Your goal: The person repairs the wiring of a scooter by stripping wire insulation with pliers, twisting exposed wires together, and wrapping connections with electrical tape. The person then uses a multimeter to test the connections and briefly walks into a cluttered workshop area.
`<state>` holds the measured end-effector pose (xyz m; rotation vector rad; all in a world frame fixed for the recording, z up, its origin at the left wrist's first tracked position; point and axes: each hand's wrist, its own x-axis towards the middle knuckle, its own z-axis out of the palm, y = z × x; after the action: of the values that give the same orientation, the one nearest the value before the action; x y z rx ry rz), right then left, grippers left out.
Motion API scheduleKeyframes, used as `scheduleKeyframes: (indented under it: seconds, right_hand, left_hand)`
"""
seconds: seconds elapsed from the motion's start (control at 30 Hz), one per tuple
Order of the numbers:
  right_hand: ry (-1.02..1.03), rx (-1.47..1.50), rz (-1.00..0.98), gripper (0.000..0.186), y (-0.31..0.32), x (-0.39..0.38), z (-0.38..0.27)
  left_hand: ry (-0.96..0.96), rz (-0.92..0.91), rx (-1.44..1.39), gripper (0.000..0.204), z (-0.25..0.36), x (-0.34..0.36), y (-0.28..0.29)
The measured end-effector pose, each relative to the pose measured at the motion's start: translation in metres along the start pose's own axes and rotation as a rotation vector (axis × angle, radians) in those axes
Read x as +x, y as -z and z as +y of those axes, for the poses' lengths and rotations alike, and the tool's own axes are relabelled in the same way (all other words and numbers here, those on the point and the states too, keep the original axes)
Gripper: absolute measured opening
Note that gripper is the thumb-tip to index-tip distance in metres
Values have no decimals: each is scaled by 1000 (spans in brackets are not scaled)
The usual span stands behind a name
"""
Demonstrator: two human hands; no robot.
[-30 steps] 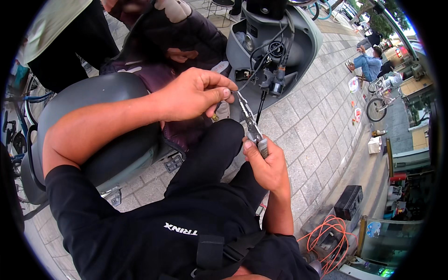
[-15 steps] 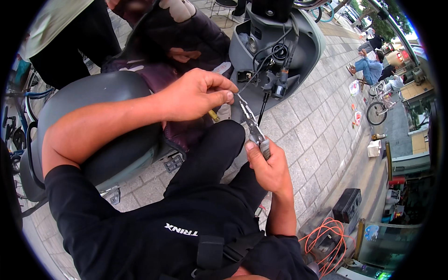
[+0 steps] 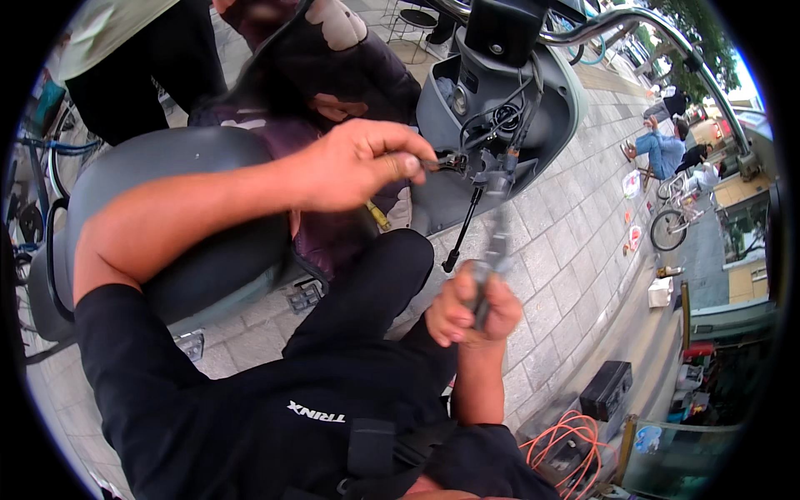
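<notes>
At the far left, parked bicycles crowd the edge, and beside them stands a person in a pale top and black trousers. Next comes the dark, padded scooter seat, with the wearer's left forearm stretched across it, and behind that forearm a quilted cover in dark purple with paler patches. The left hand is just past the seat, finger and thumb pinched narrow on a dark wire beside the scooter's wiring; a small yellow piece shows below the palm, its kind hard to tell. The scooter's grey front housing is open, with black cables looping inside. A slim black rod slants down from it in front of the paving. The right hand, lower and nearer the wearer's body, has its fingers closed around grey-handled pliers, which point up toward the housing; motion blur hides whether their jaws are parted. Underneath and to the right runs outdoor paving of pale grey slabs, joints visible, curving toward the rim. An orange cord lies coiled near a black box by low steps. Farther right are a white carton, a parked bicycle, a seated person in blue, trees and a glass-fronted shop entrance.
</notes>
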<state>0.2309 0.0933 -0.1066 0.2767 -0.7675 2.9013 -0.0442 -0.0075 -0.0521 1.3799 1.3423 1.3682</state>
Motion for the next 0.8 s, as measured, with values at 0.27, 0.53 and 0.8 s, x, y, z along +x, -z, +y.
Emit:
scheduleKeyframes:
  seconds: [0.27,0.53,0.8]
  right_hand:
    - [80,-1133,663,34,-43,2,-31]
    - [-87,-1412,725,29,-48,0,-17]
    - [-108,-1426,742,28,-50,3,-11]
  left_hand:
    - [165,40,-84,29,16,-1,-5]
    - [206,-9,-83,28,13,-3,-5]
    - [182,-7,-66,29,12,-2,-7]
